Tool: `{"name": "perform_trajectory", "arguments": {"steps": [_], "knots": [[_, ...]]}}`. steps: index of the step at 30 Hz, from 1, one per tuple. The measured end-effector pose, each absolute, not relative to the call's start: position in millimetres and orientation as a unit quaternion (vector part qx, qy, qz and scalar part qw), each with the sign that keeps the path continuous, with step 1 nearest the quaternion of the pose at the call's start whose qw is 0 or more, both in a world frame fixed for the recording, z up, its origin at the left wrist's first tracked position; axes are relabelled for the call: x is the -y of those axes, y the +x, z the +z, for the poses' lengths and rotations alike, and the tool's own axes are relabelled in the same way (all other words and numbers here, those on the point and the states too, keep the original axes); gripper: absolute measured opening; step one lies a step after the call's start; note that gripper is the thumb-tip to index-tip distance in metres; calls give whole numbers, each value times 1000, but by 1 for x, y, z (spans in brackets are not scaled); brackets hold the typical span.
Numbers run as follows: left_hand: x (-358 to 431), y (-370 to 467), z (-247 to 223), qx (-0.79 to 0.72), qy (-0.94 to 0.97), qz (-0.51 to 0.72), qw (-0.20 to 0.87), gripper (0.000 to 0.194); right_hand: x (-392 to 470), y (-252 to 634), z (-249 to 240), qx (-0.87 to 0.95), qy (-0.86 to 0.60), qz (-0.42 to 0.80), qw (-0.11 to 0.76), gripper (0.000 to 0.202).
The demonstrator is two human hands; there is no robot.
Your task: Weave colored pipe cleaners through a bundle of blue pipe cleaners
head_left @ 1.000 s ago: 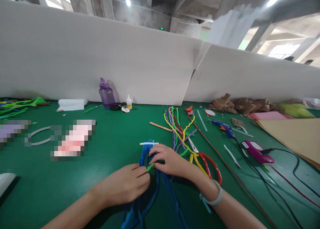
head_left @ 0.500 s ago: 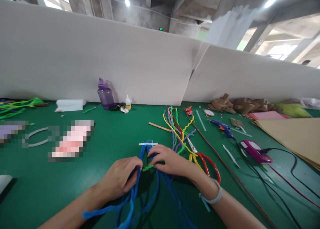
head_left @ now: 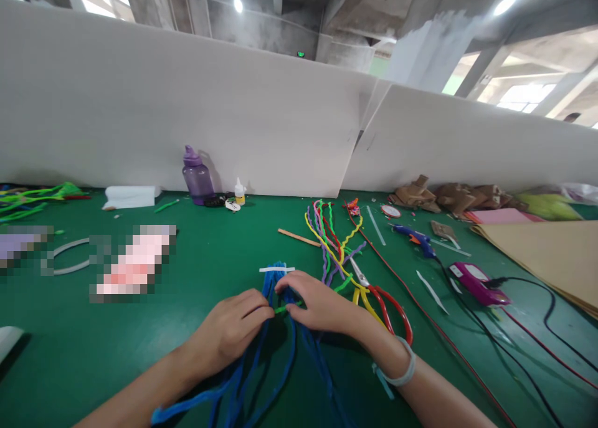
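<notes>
- Pinching, my left hand [head_left: 236,326] clamps the green pipe cleaner [head_left: 281,310] between both hands.
- Whether my right hand [head_left: 322,302] is clamped, I can't tell.
- Uneven pulling could skew the blue pipe cleaners [head_left: 268,283].

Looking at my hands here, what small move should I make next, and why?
Perhaps draw the green strand gently leftward: your left hand pinches it, while your right hand sits close by, at the blue strands.
</notes>
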State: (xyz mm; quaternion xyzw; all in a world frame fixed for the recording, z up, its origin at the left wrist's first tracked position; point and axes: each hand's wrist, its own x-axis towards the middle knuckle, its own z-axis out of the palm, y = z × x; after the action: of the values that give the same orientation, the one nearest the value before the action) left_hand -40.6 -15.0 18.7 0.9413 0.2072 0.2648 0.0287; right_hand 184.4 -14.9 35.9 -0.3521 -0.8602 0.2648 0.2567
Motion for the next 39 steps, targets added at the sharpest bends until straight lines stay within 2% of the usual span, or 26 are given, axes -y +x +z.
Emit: {"name": "perform_trajectory", "arguments": {"steps": [3,12,20,24,27,30,39], "knots": [[15,-40,18,-188,942,274,44,21,20,180,40,871,-354,244,238,49],[14,-42,18,-267,916,273,120,13,20,173,32,880,-364,180,245,18],[15,-44,27,-344,887,245,184,10,20,171,23,873,-383,158,260,6],[12,-50,33,-325,904,185,208,22,19,171,22,869,-379,162,272,9],[11,-54,37,-272,929,161,194,27,19,172,22,870,-374,167,276,10],[11,-55,38,-231,951,139,152,22,18,172,22,870,-372,170,277,12],[10,-54,38,-201,963,139,114,26,19,171,23,866,-378,175,276,12]]}}
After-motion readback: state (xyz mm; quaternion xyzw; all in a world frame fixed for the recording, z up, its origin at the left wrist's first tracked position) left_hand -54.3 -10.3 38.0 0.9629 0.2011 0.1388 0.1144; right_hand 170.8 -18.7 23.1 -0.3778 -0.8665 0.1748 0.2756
